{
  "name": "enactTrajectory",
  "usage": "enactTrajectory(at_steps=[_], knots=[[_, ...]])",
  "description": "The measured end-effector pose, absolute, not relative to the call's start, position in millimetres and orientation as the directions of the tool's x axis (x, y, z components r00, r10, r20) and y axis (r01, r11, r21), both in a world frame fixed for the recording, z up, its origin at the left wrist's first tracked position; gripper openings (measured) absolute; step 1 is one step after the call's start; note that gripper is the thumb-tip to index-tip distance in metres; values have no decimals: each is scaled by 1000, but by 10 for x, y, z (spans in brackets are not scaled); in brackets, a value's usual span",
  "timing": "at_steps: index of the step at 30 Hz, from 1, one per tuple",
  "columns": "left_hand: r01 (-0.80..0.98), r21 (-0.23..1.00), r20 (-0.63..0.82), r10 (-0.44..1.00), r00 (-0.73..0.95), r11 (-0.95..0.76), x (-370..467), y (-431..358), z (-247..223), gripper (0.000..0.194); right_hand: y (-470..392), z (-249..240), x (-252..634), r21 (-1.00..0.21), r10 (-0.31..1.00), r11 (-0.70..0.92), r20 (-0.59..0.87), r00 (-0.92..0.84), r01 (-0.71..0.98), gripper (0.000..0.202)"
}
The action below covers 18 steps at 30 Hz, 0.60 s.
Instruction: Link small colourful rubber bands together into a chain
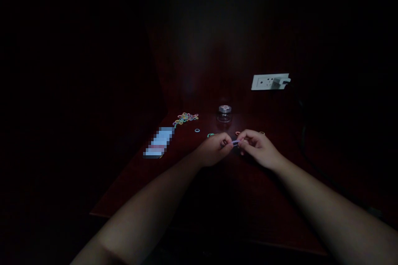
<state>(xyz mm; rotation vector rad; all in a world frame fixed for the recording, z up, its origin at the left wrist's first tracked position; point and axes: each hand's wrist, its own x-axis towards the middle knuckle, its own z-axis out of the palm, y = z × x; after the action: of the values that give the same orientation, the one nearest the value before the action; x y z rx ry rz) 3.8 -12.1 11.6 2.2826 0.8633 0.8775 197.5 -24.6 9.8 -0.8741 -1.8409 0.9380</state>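
Between my two hands a small pale purple hair tie (235, 143) is held at both ends, drawn out into a narrow loop. My left hand (216, 148) pinches its left end, and my right hand (257, 148) pinches the other end. Just behind the fingers lie a green hair tie (211, 135), a reddish one (238, 133) and a yellowish one (262, 133), each partly hidden or dim. A single blue hair tie (197, 130) rests on the table to the left of my left hand.
A heap of several coloured hair ties (185, 118) sits at the back left of the dark red table (130, 198). Nearer is a lit, blurred-out phone (159, 143). A clear lidded jar (224, 114) stands behind my hands. A wall socket (270, 82) holds a plug with a cable.
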Motion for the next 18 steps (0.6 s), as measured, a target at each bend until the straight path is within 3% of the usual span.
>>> enactTrajectory(at_steps=[18], knots=[[321, 739, 361, 750, 554, -593, 47, -158, 156, 18, -211, 104, 1989, -907, 884, 416, 385, -266, 68, 18]])
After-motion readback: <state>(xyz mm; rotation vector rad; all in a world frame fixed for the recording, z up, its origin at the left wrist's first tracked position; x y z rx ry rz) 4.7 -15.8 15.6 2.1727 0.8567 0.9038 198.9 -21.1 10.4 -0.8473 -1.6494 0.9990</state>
